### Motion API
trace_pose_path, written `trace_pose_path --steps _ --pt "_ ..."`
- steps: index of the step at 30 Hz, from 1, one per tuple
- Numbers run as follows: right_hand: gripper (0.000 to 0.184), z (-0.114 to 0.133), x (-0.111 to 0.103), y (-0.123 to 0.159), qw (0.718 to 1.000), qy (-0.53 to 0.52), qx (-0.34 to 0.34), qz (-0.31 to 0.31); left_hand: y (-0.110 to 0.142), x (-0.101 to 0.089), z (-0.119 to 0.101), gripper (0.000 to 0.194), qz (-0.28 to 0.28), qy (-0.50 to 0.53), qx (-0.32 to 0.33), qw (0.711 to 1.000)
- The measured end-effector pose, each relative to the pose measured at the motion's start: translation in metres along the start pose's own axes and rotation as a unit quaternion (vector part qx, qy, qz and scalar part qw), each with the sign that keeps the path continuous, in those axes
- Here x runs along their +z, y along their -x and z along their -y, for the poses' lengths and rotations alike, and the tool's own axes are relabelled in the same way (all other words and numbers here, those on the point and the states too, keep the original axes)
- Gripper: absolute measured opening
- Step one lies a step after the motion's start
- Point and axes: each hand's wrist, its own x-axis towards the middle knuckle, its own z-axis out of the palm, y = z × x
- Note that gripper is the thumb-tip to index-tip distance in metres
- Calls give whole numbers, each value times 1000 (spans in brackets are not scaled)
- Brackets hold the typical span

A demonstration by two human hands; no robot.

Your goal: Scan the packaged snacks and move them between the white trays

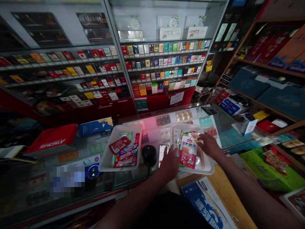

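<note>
A white plastic tray point(209, 170) on the glass counter holds several flat snack packets. On top lies a red-and-white snack packet point(188, 152) with dark lettering. My right hand point(208, 145) reaches over the tray's right side, its fingers closed at the packet's upper right edge. At the tray's left rim is my left hand point(169, 163), fingers stretched out and somewhat apart, close to the packet's left side. Part of its fingertips' contact is unclear. A phone point(163, 153) with a lit white screen lies just left of that hand. Beside it stands a round black scanner point(149, 155).
Another white tray point(105, 163) holds candy packs and a red packet point(119, 145). Red point(53, 140) and blue point(95, 126) boxes lie left. A calculator point(209, 110) and a code stand point(249, 127) are farther right. Cigarette shelves point(164, 56) line the back.
</note>
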Motion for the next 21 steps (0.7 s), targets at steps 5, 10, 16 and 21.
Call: trace_pose_path --steps 5,10,16,21 --pt "24 32 0 -26 999 -28 -29 -7 17 -26 13 23 -28 4 14 1000" --pt "18 82 9 -54 997 -55 -58 -12 39 -55 42 21 -50 5 -17 999" --pt "15 156 23 -85 994 -74 -86 -9 74 -86 103 17 -79 -19 -86 993" --pt "12 222 33 -108 990 -76 -122 12 112 -109 163 26 -63 -78 -169 980"
